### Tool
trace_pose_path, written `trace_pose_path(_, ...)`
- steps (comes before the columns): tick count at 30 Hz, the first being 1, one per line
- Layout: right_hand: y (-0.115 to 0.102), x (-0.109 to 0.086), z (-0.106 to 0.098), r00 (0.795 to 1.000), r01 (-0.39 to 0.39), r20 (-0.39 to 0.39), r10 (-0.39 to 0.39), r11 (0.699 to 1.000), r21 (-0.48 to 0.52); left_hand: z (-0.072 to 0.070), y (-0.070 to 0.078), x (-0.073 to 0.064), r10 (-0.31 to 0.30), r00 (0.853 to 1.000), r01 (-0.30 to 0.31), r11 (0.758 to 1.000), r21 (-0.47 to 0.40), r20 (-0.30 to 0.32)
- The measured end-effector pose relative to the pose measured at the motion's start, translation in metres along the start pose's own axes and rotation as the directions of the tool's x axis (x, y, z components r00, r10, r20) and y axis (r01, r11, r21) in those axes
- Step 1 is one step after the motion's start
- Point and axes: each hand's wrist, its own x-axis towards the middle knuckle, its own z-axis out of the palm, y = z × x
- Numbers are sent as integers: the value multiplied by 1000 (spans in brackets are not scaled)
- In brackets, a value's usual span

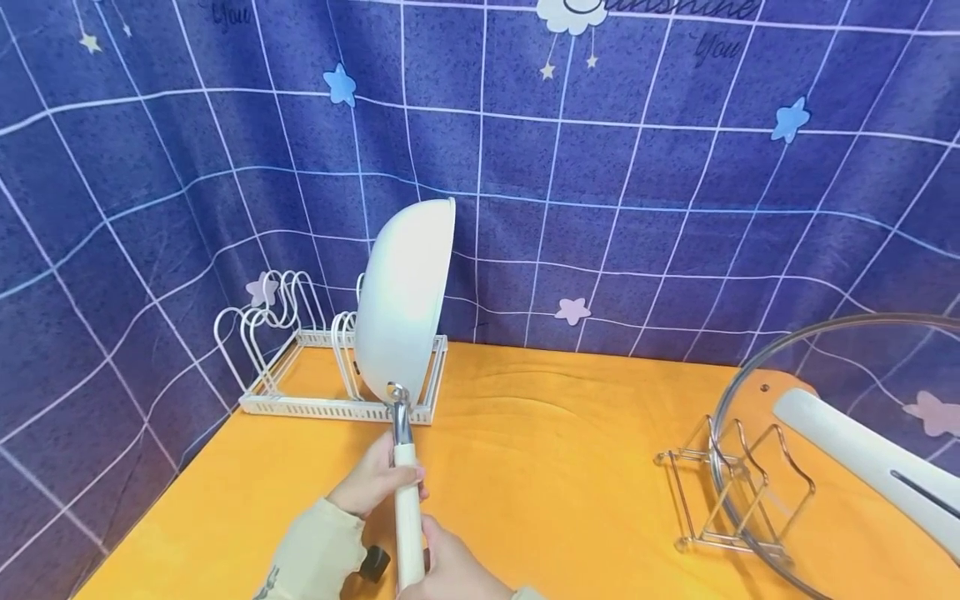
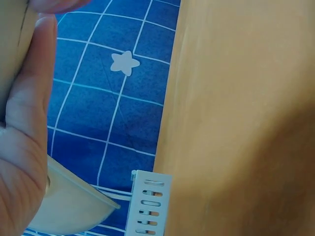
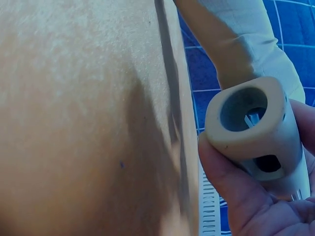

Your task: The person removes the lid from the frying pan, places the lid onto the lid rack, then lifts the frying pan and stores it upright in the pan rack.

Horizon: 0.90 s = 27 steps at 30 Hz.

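A white wok [image 1: 405, 292] is turned up on its side, its bowl overlapping the right part of a white dish rack [image 1: 307, 407] in the head view. My left hand [image 1: 375, 482] grips the white handle [image 1: 406, 508] below its metal neck, thumb laid across it. Lower down, my right hand [image 1: 453, 571] holds the handle's end. In the right wrist view the thumb and fingers pinch that end, which has a round hollow opening. The left wrist view catches the left palm against the handle and part of the wok [image 2: 74, 206] beside the rack's slotted edge [image 2: 147, 209].
At the right, a large glass lid with a metal rim [image 1: 722, 400] and a white handle [image 1: 832, 442] stands upright at a small wire rack [image 1: 738, 546]. Behind the orange table [image 1: 540, 467] hangs a blue gridded curtain [image 1: 600, 183]. White wire loops rise from the dish rack's left side.
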Motion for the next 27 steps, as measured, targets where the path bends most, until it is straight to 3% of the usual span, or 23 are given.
trace_pose_path(11,4,2,1,1000,13,-18,-14,1000,-27,-1,-4,0,43,999,-42,999,-20,28)
trace_pose_path(18,4,6,3,1000,12,7,-12,1000,-17,-4,-4,-4,-23,1000,23,1000,0,-8)
trace_pose_path(27,8,7,-1,999,36,20,-36,999,-9,-2,-7,-2,-14,1000,13,1000,21,12)
